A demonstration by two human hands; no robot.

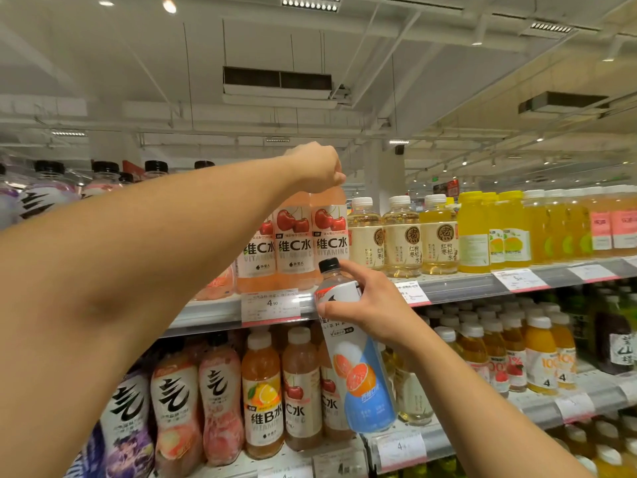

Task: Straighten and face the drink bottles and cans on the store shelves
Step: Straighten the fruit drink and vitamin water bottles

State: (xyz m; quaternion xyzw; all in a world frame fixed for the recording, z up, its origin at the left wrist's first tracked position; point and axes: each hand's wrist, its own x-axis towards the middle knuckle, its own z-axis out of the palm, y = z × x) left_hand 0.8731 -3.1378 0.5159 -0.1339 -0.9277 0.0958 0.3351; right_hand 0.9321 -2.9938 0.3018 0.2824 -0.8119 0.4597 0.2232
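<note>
- The left hand [319, 167], at frame centre, covers the cap of a pink cherry bottle [329, 236] on the top shelf [482, 282], fingers curled round the cap.
- Its label reads "维C水 VITAMIN C"; the price tag [270, 305] shows 4.90.
- The right hand [372, 305] grips a tilted grapefruit bottle [358, 360] by its neck, black-capped, in front of the shelves at lower centre; its label is partly hidden.

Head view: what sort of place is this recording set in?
A supermarket drinks aisle: shelves packed with rows of cherry vitamin C bottles, price tags on the shelf edges, and strip lights on an open ceiling.
</note>
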